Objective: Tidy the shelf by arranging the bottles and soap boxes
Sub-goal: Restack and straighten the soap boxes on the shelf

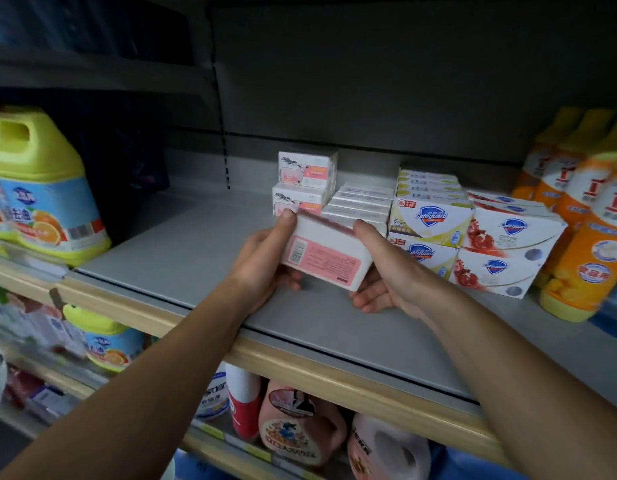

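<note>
Both hands hold one pink-and-white soap box (326, 256) just above the grey shelf (182, 251). The left hand (265, 261) grips its left end, thumb on top and fingers curled under; the right hand (380, 271) cups the right end the same way. The box tilts its printed back toward the camera, likely so it can be squared up before going down. Just behind it stand two matching pink boxes (305, 183), stacked, beside a row of flat white boxes (360, 204), so it probably belongs there. Further right are white soap packs (473, 244), then orange bottles (587, 244). A yellow-topped jug (37, 188) sits well apart on the left.
</note>
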The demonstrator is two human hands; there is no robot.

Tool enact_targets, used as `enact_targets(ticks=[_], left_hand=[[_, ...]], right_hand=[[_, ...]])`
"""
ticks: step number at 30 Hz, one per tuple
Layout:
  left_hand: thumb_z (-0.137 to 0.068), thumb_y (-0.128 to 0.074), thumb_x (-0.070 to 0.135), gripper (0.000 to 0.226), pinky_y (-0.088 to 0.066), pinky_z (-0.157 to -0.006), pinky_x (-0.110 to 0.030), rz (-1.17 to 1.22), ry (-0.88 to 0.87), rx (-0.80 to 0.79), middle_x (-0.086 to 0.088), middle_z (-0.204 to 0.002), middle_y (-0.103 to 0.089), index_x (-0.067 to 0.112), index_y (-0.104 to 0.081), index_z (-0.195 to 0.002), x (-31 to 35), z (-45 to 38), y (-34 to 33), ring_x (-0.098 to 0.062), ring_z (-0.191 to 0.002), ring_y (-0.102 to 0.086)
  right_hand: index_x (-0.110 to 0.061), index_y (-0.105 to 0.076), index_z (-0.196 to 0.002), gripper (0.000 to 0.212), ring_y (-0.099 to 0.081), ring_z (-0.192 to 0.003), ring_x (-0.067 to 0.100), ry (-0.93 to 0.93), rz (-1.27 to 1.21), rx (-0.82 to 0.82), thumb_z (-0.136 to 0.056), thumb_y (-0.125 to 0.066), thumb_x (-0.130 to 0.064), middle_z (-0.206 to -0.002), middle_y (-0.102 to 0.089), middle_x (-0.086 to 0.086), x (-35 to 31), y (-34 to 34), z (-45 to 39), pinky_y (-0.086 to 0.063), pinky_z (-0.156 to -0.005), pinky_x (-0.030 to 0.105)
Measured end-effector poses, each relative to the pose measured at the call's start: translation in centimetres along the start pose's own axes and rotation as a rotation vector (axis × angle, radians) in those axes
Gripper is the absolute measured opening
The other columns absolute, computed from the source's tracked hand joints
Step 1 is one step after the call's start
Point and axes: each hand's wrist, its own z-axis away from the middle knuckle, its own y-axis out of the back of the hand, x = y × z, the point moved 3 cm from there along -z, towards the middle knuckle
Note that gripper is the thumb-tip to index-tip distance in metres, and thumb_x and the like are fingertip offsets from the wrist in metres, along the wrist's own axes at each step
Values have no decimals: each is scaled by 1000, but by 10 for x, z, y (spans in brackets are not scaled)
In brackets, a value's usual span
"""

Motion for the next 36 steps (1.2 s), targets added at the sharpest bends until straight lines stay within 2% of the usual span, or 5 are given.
enact_targets(ticks=[9,17,24,31,36], left_hand=[[-81,-52,67,65,-50,-49,-29,-27,-3,35,-12,-77,-70,5,-71,-90,-1,-1,0,-21,-60,-60],[-60,-64,75,77,-50,-46,-26,181,81,87,-14,-78,-72,11,-64,-102,-2,-6,7,-18,-49,-59],[-75,-64,52,40,-53,-46,-25,241,118,8,-4,-70,-70,18,-73,-91,-5,-9,5,-14,-46,-61],[-80,-64,44,42,-59,-67,-36,252,37,-139,-7,-106,-72,24,-68,-116,0,-3,3,-22,-86,-71],[-78,-64,33,42,-60,-79,-41,236,54,-88,-15,-109,-70,9,-67,-113,0,-3,1,-32,-99,-68]], right_hand=[[-4,-70,-92,75,-64,-52,18,-21,-48,-50,-91,-35,-70,-66,-65,11,1,-4,2,-52,-50,26],[-26,-61,-101,25,-67,-59,15,378,-72,231,-86,-68,-45,-104,-66,6,-9,-2,0,-57,-62,33],[-27,-50,-137,79,-57,-115,16,817,376,290,-67,-77,-4,-132,-47,-8,-19,5,7,-52,-94,41],[-19,-51,-137,63,-56,-118,18,775,335,345,-80,-76,-9,-131,-53,-3,-18,7,5,-48,-98,44],[-18,-59,-119,51,-49,-103,4,900,550,377,-73,-73,-1,-113,-51,-12,-22,3,11,-41,-85,18]])
